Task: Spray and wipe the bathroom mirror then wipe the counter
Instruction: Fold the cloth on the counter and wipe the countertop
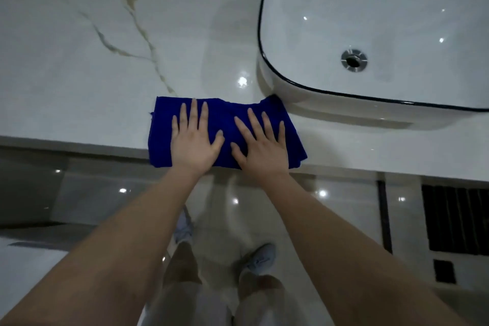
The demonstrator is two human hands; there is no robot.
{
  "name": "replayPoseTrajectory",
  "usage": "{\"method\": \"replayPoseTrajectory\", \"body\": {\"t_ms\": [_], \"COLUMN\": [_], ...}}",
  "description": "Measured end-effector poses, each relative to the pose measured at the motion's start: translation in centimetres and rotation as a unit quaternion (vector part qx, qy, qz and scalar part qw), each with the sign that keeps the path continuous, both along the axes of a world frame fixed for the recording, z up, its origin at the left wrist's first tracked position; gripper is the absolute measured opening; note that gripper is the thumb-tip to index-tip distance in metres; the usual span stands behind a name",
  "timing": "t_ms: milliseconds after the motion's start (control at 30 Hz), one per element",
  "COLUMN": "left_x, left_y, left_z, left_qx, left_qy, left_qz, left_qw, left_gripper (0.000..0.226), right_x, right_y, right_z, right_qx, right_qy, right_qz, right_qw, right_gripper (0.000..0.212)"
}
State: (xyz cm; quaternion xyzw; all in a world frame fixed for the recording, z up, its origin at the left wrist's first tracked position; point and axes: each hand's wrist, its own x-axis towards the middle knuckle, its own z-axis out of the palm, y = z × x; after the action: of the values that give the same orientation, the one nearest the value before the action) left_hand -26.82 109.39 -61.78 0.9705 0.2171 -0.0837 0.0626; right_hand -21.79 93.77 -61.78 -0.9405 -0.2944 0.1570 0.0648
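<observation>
A folded dark blue cloth (227,114) lies flat on the white marble counter (79,74), right at its front edge. My left hand (194,139) presses on the cloth's left half with straight, spread fingers. My right hand (260,141) presses on the right half the same way. The cloth's far right corner touches the base of the white basin (291,92). No mirror or spray bottle is in view.
The white vessel basin with a dark rim (260,34) and a metal drain (354,60) stands on the counter at the right. Below the counter edge are glossy floor tiles (227,206), my shoes and a dark floor grate (455,222).
</observation>
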Motion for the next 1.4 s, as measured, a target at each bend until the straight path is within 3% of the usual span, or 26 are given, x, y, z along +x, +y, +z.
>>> {"method": "replayPoseTrajectory", "body": {"t_ms": [167,433,633,900,1100,1400], "left_x": [3.1,7.8,12.2,18.2,23.4,28.9], "left_y": [-9.8,-23.9,-33.9,-42.7,-46.2,-48.5], "left_z": [0.5,0.3,-0.2,-1.3,-1.3,-1.1], "left_qx": [0.006,-0.029,-0.048,-0.029,-0.056,-0.077], "left_qy": [0.020,0.010,-0.013,-0.040,-0.054,-0.064], "left_qz": [-0.086,-0.193,-0.305,-0.398,-0.327,-0.230], "left_qw": [0.996,0.981,0.951,0.916,0.942,0.968], "left_gripper": [0.074,0.075,0.065,0.062,0.068,0.072], "right_x": [2.1,5.2,8.0,12.6,17.0,22.7], "right_y": [-10.3,-24.3,-34.2,-42.9,-45.8,-46.9], "right_z": [-0.3,-0.3,-0.3,-1.0,-0.9,-0.9], "right_qx": [-0.016,-0.029,-0.037,-0.027,-0.029,-0.024], "right_qy": [-0.016,-0.019,-0.017,-0.051,-0.054,-0.054], "right_qz": [-0.083,-0.221,-0.311,-0.360,-0.401,-0.367], "right_qw": [0.996,0.975,0.950,0.931,0.914,0.928], "right_gripper": [0.073,0.061,0.060,0.059,0.059,0.059]}}
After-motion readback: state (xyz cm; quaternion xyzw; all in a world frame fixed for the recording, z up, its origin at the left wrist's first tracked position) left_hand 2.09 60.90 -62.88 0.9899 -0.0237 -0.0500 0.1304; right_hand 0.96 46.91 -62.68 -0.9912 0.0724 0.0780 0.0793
